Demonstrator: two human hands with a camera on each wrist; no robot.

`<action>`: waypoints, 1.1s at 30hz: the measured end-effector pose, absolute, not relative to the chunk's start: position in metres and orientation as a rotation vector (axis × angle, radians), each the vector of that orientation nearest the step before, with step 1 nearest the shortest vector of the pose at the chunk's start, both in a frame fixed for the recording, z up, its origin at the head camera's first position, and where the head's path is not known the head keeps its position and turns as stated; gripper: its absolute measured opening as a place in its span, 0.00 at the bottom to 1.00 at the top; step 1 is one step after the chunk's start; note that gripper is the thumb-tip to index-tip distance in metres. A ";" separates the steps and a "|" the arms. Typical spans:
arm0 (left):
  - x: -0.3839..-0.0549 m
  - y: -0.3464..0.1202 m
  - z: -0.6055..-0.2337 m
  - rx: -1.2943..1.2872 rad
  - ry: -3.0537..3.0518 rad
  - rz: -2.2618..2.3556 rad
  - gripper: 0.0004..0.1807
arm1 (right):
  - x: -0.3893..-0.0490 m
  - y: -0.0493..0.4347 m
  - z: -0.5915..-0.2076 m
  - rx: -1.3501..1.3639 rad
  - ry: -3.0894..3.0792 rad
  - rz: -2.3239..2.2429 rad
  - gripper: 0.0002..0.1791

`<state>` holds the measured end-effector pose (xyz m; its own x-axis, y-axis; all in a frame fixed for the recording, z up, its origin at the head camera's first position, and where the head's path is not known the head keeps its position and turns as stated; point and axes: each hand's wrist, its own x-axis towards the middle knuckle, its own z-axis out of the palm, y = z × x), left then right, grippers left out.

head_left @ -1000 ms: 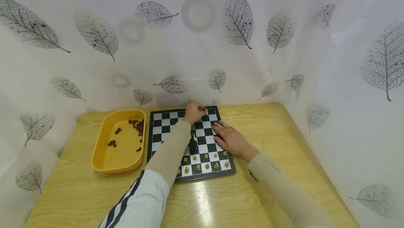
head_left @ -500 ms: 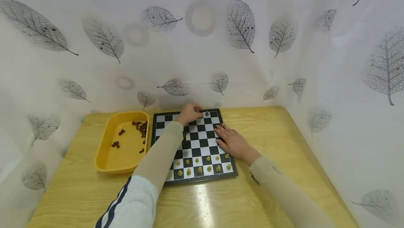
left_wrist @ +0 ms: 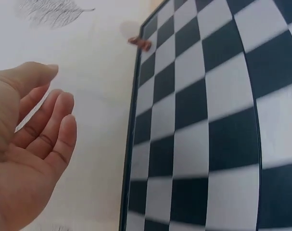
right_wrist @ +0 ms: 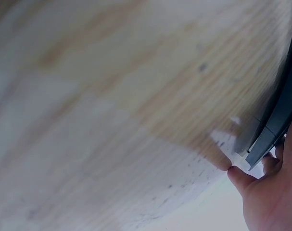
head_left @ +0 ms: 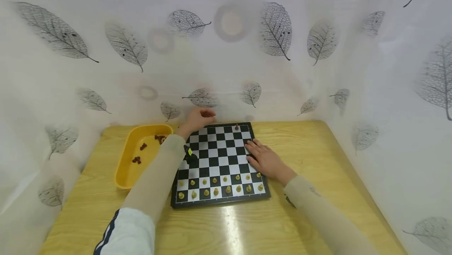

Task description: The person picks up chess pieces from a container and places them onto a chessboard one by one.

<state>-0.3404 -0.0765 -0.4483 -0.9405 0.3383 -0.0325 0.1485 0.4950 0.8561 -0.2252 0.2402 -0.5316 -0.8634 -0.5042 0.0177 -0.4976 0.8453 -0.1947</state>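
My left hand hovers over the far left part of the black-and-white chessboard. Nothing lies between its loosely curved fingers, as the left wrist view of the hand confirms. One dark red-brown chess piece stands on the far row toward the right; the left wrist view has the same chess piece by the board's edge. Along the near side stand two rows of gold chess pieces. My right hand rests on the board's right edge with fingers extended. The right wrist view catches that hand against the board's side.
A yellow tray sits left of the board, partly covered by my left forearm. Several red-brown chess pieces lie loose in it. Behind the wooden table hangs a pale leaf-patterned curtain.
My left hand has let go of the red-brown chess piece on the far row and moved left across the board. My right hand has stayed on the board's edge. The view has shifted slightly.
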 end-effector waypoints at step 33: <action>-0.304 -0.231 -0.475 0.056 2.682 1.447 0.22 | -0.229 0.233 -0.537 -0.796 3.007 -0.286 0.35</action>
